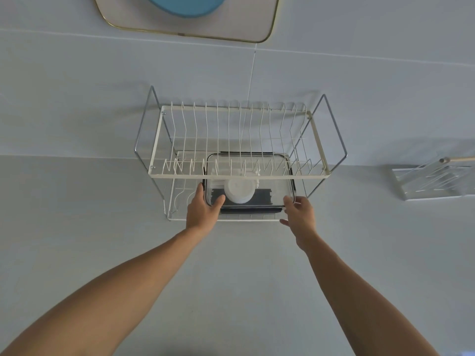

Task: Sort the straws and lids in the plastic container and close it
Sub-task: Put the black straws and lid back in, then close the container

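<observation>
A clear plastic container (279, 186) with a dark rim sits on the lower shelf of a white wire dish rack (239, 176). Through its clear top I see a stack of white lids (239, 192) and dark straws (262, 197) lying flat beneath them. My left hand (203, 209) grips the container's front left corner, thumb on top. My right hand (300, 214) holds the front right corner with thumb and fingers. The rack's upper tier hides part of the container's back half.
The rack stands against a pale tiled wall on a light counter (231, 278). A clear acrylic stand with a wooden rod (434, 181) sits at the right. A gold-edged mirror (185, 19) hangs above on the wall.
</observation>
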